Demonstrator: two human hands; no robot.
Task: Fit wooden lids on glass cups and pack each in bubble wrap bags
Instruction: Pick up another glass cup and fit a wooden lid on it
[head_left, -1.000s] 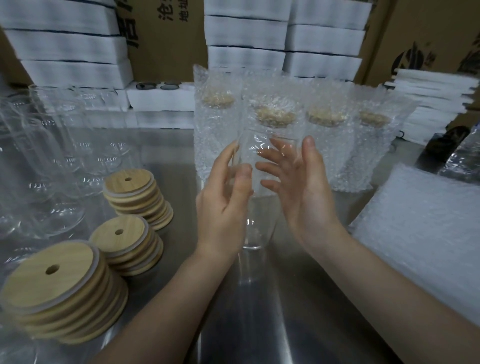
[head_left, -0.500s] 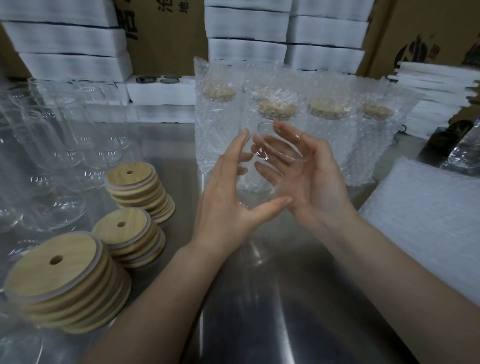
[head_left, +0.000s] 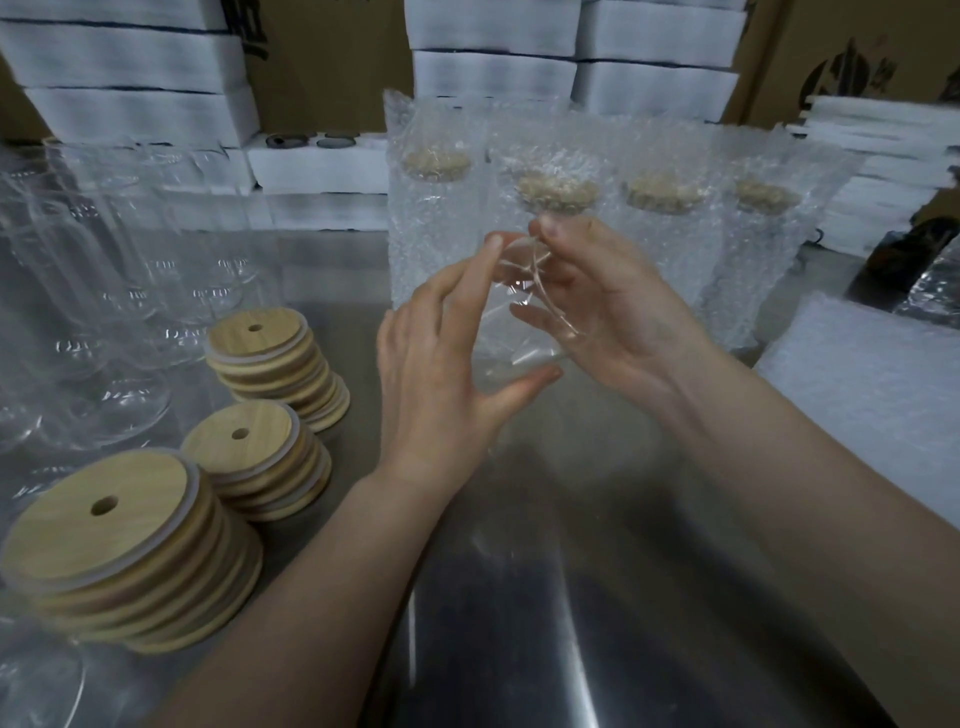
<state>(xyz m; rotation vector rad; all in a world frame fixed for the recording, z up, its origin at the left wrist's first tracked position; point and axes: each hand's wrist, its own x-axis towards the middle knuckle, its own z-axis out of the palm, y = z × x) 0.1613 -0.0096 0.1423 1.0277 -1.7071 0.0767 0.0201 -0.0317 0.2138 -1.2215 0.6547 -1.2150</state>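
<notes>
Two hands hold a clear glass cup (head_left: 514, 317) tilted in the air above the shiny steel table (head_left: 571, 597).

The left hand (head_left: 441, 374) clasps the cup between its long fingers (head_left: 483, 262) near the rim and its thumb underneath. The right hand (head_left: 618, 322) curls round the other side, thumb on top. No lid is on the cup. Just behind it, four bubble-wrapped cups with wooden lids (head_left: 558, 192) stand upright in a row. To the left, three stacks of round wooden lids with a centre hole (head_left: 114, 540) sit on the table, and beyond them stand bare clear glasses (head_left: 104, 270). To the right lies a pile of flat bubble wrap bags (head_left: 872, 415). White foam boxes (head_left: 493, 73) and brown cardboard cartons (head_left: 332, 52) are piled along the back.
</notes>
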